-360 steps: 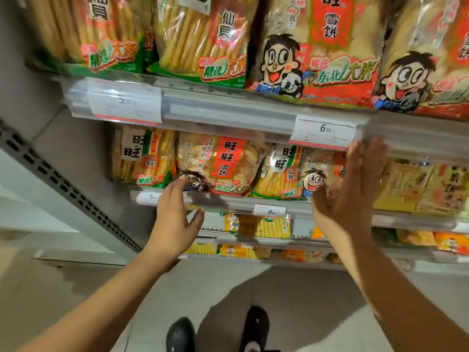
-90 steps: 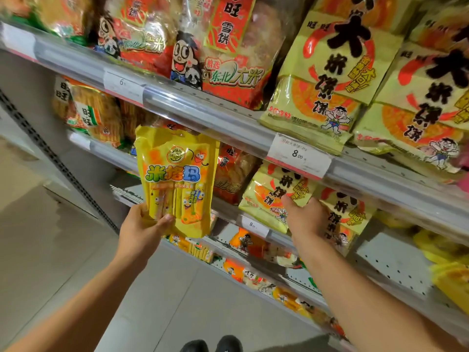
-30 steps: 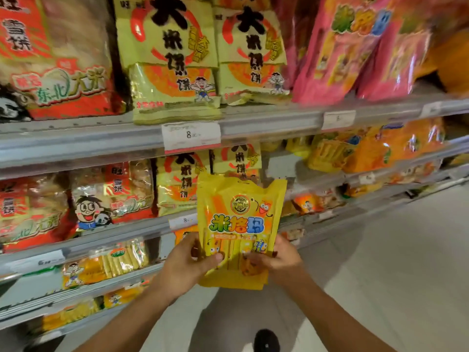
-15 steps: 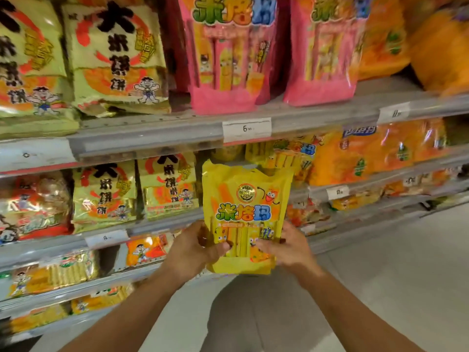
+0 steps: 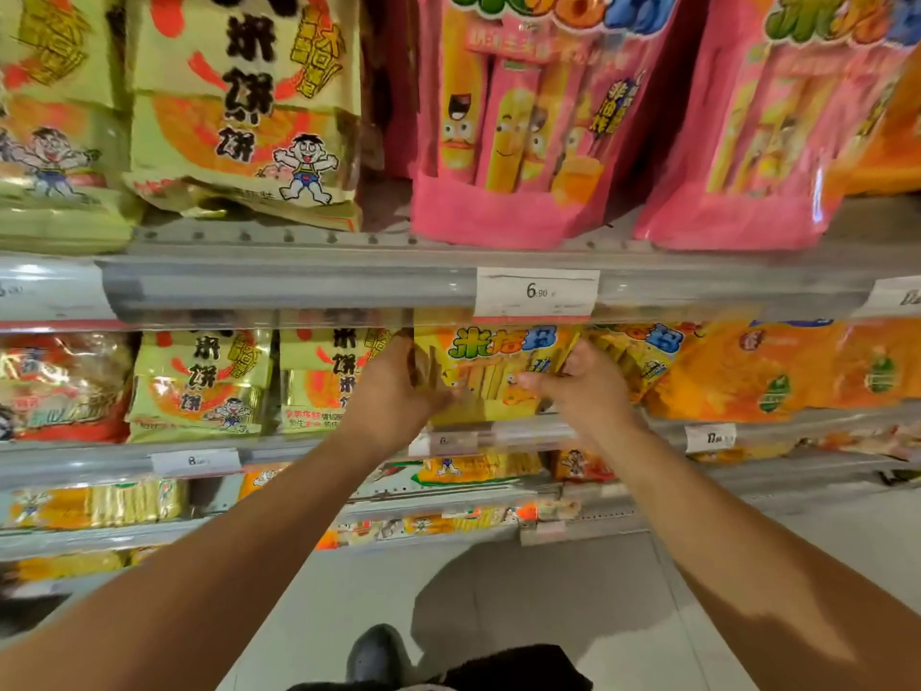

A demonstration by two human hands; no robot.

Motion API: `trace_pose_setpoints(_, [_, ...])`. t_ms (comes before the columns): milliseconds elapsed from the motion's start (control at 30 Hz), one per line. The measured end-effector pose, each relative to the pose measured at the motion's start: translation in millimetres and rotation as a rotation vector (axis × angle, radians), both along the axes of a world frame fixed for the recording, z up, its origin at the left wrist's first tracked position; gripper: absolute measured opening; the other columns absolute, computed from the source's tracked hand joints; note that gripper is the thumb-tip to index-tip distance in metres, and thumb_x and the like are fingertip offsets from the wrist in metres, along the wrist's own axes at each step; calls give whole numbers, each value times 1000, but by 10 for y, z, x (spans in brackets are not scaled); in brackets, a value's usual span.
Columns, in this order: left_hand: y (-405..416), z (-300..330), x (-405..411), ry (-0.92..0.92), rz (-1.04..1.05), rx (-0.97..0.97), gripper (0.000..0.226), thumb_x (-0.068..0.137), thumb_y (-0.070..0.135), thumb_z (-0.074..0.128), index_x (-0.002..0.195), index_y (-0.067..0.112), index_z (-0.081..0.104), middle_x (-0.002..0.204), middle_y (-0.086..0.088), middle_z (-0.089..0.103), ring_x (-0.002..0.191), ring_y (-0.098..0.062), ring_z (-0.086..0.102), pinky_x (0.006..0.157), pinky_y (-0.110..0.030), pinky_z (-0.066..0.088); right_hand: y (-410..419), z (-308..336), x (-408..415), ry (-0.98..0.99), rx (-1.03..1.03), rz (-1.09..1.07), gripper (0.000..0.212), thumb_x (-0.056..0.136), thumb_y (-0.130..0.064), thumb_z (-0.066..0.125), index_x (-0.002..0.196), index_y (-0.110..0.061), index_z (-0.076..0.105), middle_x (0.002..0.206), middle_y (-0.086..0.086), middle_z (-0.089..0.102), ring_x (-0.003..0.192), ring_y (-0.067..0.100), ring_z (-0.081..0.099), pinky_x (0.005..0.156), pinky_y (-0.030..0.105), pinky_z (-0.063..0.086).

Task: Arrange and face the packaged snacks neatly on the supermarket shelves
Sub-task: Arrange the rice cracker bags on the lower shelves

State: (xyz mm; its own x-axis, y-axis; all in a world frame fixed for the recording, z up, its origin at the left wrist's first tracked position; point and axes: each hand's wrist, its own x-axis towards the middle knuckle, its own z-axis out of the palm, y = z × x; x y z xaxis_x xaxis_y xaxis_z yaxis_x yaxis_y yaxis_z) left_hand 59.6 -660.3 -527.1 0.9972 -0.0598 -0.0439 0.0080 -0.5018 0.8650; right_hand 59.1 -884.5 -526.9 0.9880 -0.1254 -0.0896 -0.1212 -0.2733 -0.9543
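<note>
A yellow snack bag (image 5: 491,371) with green and blue lettering stands upright on the second shelf (image 5: 523,431), under the price rail. My left hand (image 5: 398,386) grips its left edge and my right hand (image 5: 580,386) grips its right edge. Its top is hidden behind the upper shelf rail (image 5: 299,286). More yellow bags of the same kind (image 5: 643,356) stand just to its right, and pale green rice-cracker bags (image 5: 324,376) stand to its left.
Pink snack bags (image 5: 518,132) and large pale green bags (image 5: 244,107) fill the top shelf. Orange bags (image 5: 777,371) lie right on the second shelf. Lower shelves (image 5: 448,511) hold small yellow packs. The grey floor (image 5: 548,591) and my shoe (image 5: 379,650) show below.
Both hands have carried the yellow bag up and forward from in front of the shelves onto the second shelf, between the green bags and the matching yellow bags. The view has moved closer.
</note>
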Motion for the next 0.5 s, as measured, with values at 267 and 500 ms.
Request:
trace_pose_setpoints(267, [-323,-75,181,93,147,-173,27,80,20,79,78,20,53,78,-13,64,85,-36,64,84,-56,52,-102,-217,363,39,-103,-45,20,72,-18,85,83,-11,69,86,-2,73,87,19,68,83,40,53])
trace_pose_setpoints(500, [-431,-140,160,35,240,-176,28,84,15,75,89,23,49,88,-13,66,92,-29,65,88,-51,53,-111,-370,403,64,-79,-50,31,73,-28,84,85,-28,54,99,-16,55,104,12,51,86,35,40])
